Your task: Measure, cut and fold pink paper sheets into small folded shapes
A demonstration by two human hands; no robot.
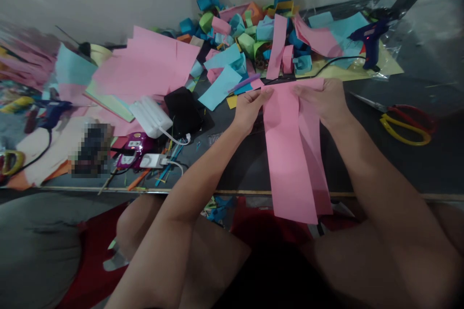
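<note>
My left hand (251, 109) pinches the upper left corner of a pink paper sheet (288, 154) between thumb and fingers. At the sheet's upper right, my right hand (329, 101) grips the top edge, its thumb on the front. The paper hangs down past the table's front edge in two overlapping strips, the right one partly behind the left. Just beyond my hands lies a narrow pink strip (277, 46) beside small folded paper pieces. A purple pen (244, 83) rests near my left hand. To the right of my right hand lie scissors (406, 123) with red and yellow handles.
Colourful folded paper boxes (235, 29) are heaped against the wall. A blue glue gun (369, 41) sits at the back right, another glue gun (52, 111) at the left. A white power bank (150, 117), a black pouch (183, 112) and a purple power socket (136, 147) occupy the left side.
</note>
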